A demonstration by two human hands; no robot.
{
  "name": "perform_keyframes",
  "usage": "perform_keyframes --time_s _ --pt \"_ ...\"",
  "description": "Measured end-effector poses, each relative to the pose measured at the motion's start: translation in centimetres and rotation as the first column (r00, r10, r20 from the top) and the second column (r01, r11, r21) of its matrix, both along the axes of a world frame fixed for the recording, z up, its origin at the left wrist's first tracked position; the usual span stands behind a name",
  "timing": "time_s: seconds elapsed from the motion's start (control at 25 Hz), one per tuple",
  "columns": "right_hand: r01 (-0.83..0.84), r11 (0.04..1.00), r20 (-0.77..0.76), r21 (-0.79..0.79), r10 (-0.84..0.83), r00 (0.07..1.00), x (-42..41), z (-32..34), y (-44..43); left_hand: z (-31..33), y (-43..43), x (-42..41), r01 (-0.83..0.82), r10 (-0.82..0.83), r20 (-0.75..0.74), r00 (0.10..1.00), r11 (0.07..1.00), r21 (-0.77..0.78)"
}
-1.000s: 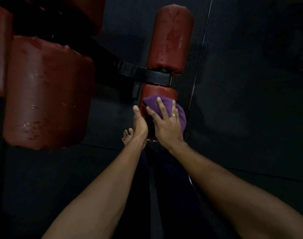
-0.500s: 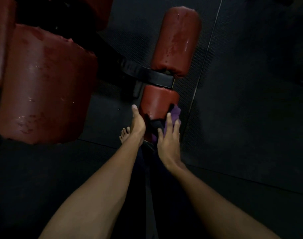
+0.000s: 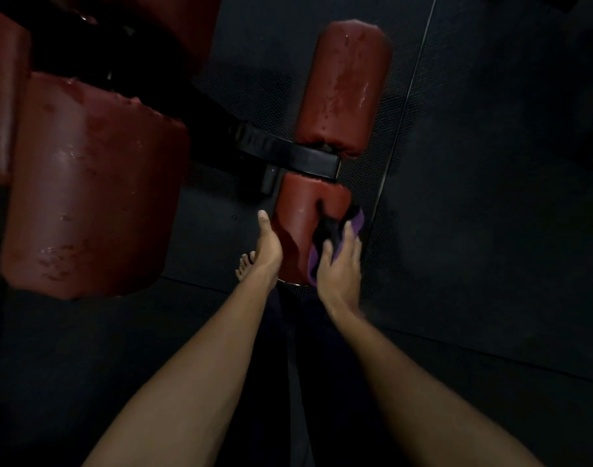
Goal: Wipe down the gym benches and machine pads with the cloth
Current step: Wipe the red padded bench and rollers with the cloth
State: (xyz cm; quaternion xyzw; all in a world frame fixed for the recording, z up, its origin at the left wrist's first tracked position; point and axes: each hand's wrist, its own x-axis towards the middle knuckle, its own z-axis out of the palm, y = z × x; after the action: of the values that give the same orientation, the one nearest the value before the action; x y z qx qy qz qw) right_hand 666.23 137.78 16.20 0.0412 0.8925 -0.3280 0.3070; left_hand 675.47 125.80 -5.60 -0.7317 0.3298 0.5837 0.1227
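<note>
Cloth (image 3: 355, 222) now at right of pad (image 3: 300, 217)

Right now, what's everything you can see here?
near roller: one, red, between the hands
far roller: one, red, beyond the bar
big pad: one, red, left
edge pad: one, red, cut off at the far left
bar: one, black, between the rollers
cloth: one, purple, on the near roller's right side
floor: one, black, under everything
foot: one, bare, on the floor
left hand: one, flat against the near roller
right hand: one, presses the cloth
</note>
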Motion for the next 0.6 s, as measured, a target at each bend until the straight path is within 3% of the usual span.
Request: perform_keyframes --time_s 0.04,0.12,0.2,0.28,0.32,0.4,0.44,0.52,0.6 --pt "-0.106 0.994 -0.012 0.018 0.106 0.994 1.8 0.5 0.5 1.7 0.3 -0.8 0.023 -0.023 0.042 0.999 1.0 -0.002" --pt "-0.301 0.951 -0.082 0.077 0.307 0.948 3.6 0.9 0.8 10.8 1.3 -4.5 0.173 -0.171 0.042 0.984 0.983 -0.054" --pt "-0.428 0.899 -0.19 0.088 0.437 0.879 1.9 0.9 -0.2 21.0 1.0 -7.9 0.315 -0.322 -0.028 0.946 0.938 -0.143" --pt "-0.518 0.848 -0.297 0.109 0.525 0.798 -1.8 0.1 -1.5 25.4 2.2 -8.5 0.365 -0.389 -0.051 0.92 0.897 -0.249" --pt "-0.51 0.851 -0.324 0.124 0.52 0.79 -4.0 -0.4 -2.2 25.9 2.7 -8.4 0.379 -0.421 -0.069 0.904 0.867 -0.324" --pt "-0.339 0.938 -0.236 0.074 0.347 0.908 -7.3 -0.8 -3.1 25.1 3.0 -7.9 0.385 -0.419 -0.045 0.907 0.867 -0.316" --pt "-0.199 0.98 -0.14 0.017 0.199 0.97 -7.8 -0.8 -3.2 24.7 2.6 -7.8 0.376 -0.392 -0.02 0.92 0.894 -0.244" --pt "0.01 1.0 0.008 -0.02 -0.01 1.0 -6.2 -0.8 -2.2 23.3 0.6 -7.5 0.302 -0.312 -0.048 0.949 0.94 -0.157" --pt "0.014 1.0 0.051 0.006 -0.014 0.999 -2.5 -0.5 -0.5 18.0 -0.7 -5.7 0.226 -0.228 -0.029 0.973 0.973 -0.057"
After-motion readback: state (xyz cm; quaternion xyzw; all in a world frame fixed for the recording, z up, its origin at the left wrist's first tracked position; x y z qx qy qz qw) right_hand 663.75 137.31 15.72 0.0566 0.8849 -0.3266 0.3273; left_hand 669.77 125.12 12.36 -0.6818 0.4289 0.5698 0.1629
